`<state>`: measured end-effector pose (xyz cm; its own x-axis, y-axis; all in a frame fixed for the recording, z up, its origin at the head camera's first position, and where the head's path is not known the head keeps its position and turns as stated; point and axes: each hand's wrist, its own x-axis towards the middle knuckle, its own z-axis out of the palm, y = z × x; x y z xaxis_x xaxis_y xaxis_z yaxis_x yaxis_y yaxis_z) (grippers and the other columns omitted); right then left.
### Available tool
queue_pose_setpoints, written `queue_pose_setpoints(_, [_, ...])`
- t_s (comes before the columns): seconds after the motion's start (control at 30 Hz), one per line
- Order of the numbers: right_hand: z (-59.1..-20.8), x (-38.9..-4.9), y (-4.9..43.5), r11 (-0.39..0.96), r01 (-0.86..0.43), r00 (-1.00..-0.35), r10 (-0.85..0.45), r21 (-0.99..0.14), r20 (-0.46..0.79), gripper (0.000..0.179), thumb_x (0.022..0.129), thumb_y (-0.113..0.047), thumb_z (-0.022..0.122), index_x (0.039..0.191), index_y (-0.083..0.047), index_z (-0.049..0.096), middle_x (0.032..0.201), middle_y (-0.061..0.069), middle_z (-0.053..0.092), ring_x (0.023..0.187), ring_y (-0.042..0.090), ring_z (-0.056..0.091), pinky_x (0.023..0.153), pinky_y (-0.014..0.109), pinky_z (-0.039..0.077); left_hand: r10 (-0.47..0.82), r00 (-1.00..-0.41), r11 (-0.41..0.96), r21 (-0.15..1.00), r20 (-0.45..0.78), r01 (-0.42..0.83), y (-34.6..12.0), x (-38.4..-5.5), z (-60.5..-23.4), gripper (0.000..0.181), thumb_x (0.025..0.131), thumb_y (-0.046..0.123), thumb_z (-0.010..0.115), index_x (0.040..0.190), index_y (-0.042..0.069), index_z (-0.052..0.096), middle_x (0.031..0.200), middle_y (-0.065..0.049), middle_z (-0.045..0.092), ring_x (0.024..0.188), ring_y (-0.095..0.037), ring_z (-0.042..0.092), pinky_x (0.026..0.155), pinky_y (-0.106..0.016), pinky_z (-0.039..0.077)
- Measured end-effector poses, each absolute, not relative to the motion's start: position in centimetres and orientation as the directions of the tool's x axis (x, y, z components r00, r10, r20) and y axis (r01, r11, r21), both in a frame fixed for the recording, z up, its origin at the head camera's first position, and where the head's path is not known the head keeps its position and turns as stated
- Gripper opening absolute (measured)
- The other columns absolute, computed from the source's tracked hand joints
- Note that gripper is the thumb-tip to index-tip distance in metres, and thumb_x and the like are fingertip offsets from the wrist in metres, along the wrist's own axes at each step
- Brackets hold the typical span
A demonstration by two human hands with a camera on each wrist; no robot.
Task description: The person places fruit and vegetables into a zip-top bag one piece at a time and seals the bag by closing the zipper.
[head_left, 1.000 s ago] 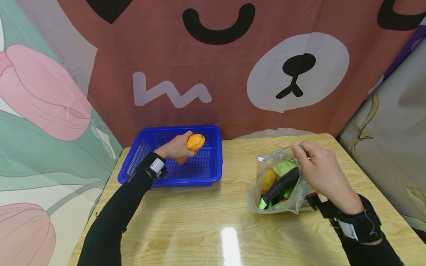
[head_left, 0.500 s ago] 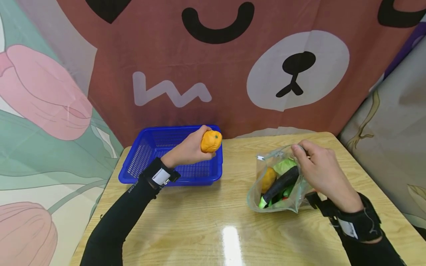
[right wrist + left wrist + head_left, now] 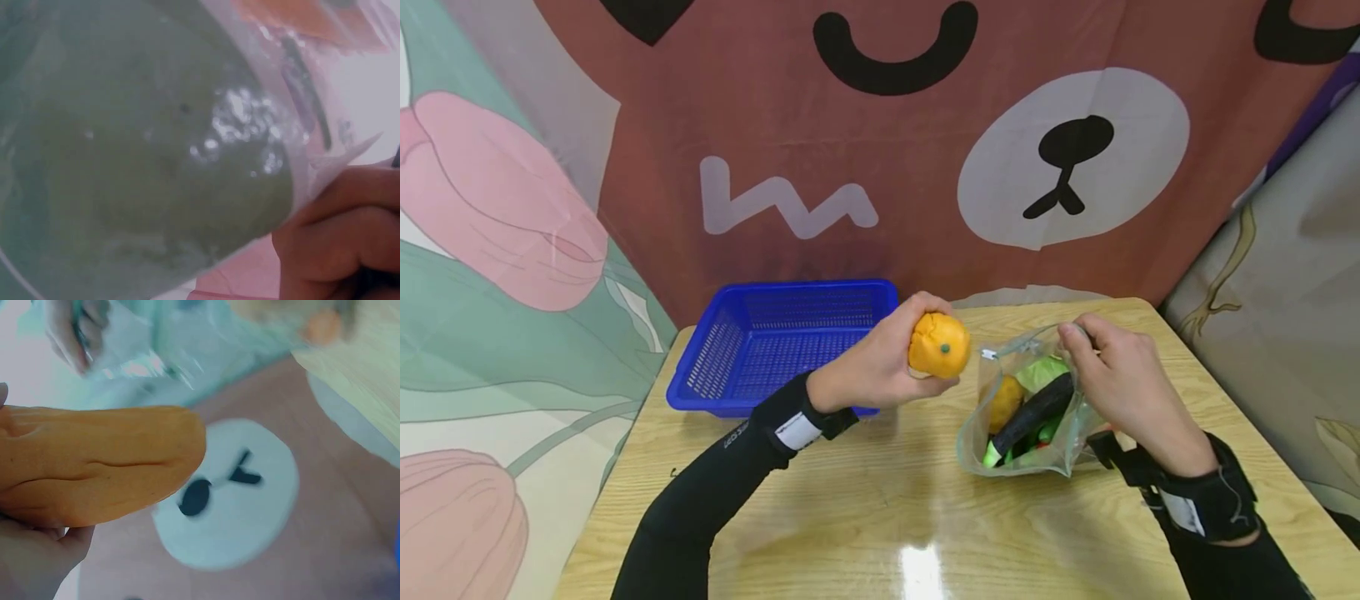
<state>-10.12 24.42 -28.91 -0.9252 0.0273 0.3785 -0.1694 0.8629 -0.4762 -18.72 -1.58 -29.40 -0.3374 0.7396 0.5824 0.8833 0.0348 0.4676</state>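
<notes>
My left hand [image 3: 898, 354] grips a long orange fruit [image 3: 942, 346] that looks like a papaya, its green-dotted end facing up in the head view. In the left wrist view the fruit [image 3: 106, 464] shows creased skin and a rounded end. My right hand [image 3: 1123, 383] pinches the rim of a clear zip bag [image 3: 1052, 465] and keeps its mouth apart. Inside the bag lie a dark eggplant [image 3: 1033, 418], a pale green leafy vegetable [image 3: 1042, 372], a brownish-yellow item [image 3: 1004, 403] and smaller green and red pieces. The left hand is just left of the bag, apart from it.
A blue plastic basket [image 3: 707, 358] stands at the table's back left, partly behind the left hand and forearm. The wooden table [image 3: 850, 517] reaches back to a printed cloth [image 3: 917, 183]. Another printed cloth hangs at the right.
My left hand has lifted the orange fruit out of the basket and carried it right, toward the bag. The right hand and the bag have stayed in place.
</notes>
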Motion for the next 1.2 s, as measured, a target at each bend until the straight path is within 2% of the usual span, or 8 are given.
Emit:
queue_pose_setpoints(0.2, [-28.8, -10.2, 24.4, 0.859, -0.154, -0.930, 0.041, -0.489, 0.365, 0.037, 0.102, -0.034, 0.038, 0.082, -0.008, 0.055, 0.058, 0.003, 0.041, 0.048, 0.014, 0.038, 0.047, 0.027, 0.030, 0.774, -0.132, -0.121, 0.350, 0.619, 0.929, 0.8, -16.5, -29.3, 0.065, 0.074, 0.013, 0.078, 0.121, 0.002, 0.034, 0.116, -0.015, 0.050, 0.108, -0.021, 0.049, 0.098, -0.025, 0.041])
queue_pose_setpoints(0.33, [-28.7, -10.3, 24.5, 0.864, -0.150, -0.932, 0.038, -0.480, 0.360, 0.036, 0.102, -0.033, 0.038, 0.084, -0.007, 0.055, 0.059, 0.003, 0.042, 0.048, 0.014, 0.038, 0.047, 0.026, 0.031, 0.768, -0.067, -0.194, 0.331, 0.636, 0.923, 2.3, -16.1, -29.8, 0.068, 0.074, 0.015, 0.080, 0.121, 0.003, 0.032, 0.119, -0.015, 0.049, 0.111, -0.022, 0.046, 0.102, -0.024, 0.036])
queue_pose_setpoints(0.43, [-28.8, -10.3, 24.4, 0.866, -0.162, -0.931, 0.024, -0.472, 0.365, 0.036, 0.102, -0.032, 0.038, 0.082, -0.007, 0.055, 0.059, 0.003, 0.042, 0.047, 0.013, 0.038, 0.047, 0.026, 0.031, 0.770, -0.038, -0.182, 0.276, 0.637, 0.944, 3.5, -16.1, -30.4, 0.068, 0.075, 0.020, 0.080, 0.121, 0.005, 0.032, 0.121, -0.014, 0.049, 0.114, -0.021, 0.046, 0.105, -0.025, 0.032])
queue_pose_setpoints(0.6, [-28.8, -10.3, 24.4, 0.863, -0.168, -0.932, 0.018, -0.476, 0.361, 0.036, 0.103, -0.031, 0.037, 0.083, -0.007, 0.054, 0.059, 0.003, 0.043, 0.046, 0.013, 0.038, 0.045, 0.026, 0.033, 0.844, -0.067, -0.030, 0.172, 0.532, 0.985, 5.2, -16.5, -32.0, 0.071, 0.077, 0.038, 0.077, 0.124, 0.010, 0.033, 0.135, -0.008, 0.048, 0.124, -0.020, 0.042, 0.110, -0.027, 0.024])
queue_pose_setpoints(0.73, [-28.9, -10.2, 24.4, 0.863, -0.168, -0.930, 0.022, -0.477, 0.366, 0.036, 0.103, -0.031, 0.037, 0.083, -0.008, 0.055, 0.059, 0.003, 0.045, 0.047, 0.013, 0.040, 0.045, 0.026, 0.034, 0.892, -0.085, 0.055, 0.082, 0.443, 0.995, 6.3, -16.8, -33.1, 0.067, 0.079, 0.043, 0.074, 0.128, 0.011, 0.042, 0.140, -0.007, 0.043, 0.127, -0.021, 0.038, 0.111, -0.029, 0.023])
queue_pose_setpoints(0.97, [-28.8, -10.1, 24.3, 0.864, -0.155, -0.931, 0.034, -0.479, 0.363, 0.037, 0.103, -0.032, 0.036, 0.083, -0.007, 0.055, 0.058, 0.003, 0.040, 0.048, 0.015, 0.037, 0.046, 0.026, 0.030, 0.877, -0.072, 0.105, -0.041, 0.475, 0.994, 7.4, -17.2, -33.8, 0.045, 0.081, 0.023, 0.074, 0.122, 0.012, 0.057, 0.126, -0.012, 0.047, 0.117, -0.022, 0.044, 0.108, -0.028, 0.031])
queue_pose_setpoints(1.1, [-28.7, -9.9, 24.1, 0.862, -0.159, -0.932, 0.030, -0.482, 0.360, 0.036, 0.102, -0.032, 0.037, 0.086, -0.007, 0.057, 0.058, 0.003, 0.043, 0.048, 0.016, 0.039, 0.045, 0.026, 0.032, 0.883, -0.083, 0.166, -0.141, 0.461, 0.976, 8.3, -17.4, -34.2, 0.033, 0.088, 0.018, 0.065, 0.120, 0.015, 0.058, 0.122, -0.006, 0.052, 0.110, -0.020, 0.050, 0.104, -0.025, 0.036])
queue_pose_setpoints(1.2, [-28.8, -9.9, 24.0, 0.861, -0.170, -0.929, 0.023, -0.480, 0.369, 0.036, 0.102, -0.032, 0.038, 0.084, -0.007, 0.057, 0.056, 0.003, 0.043, 0.048, 0.015, 0.040, 0.045, 0.026, 0.033, 0.899, -0.124, 0.229, -0.211, 0.419, 0.950, 8.9, -17.6, -34.6, 0.029, 0.095, 0.015, 0.056, 0.124, 0.018, 0.055, 0.123, -0.002, 0.053, 0.107, -0.016, 0.053, 0.092, -0.021, 0.044])
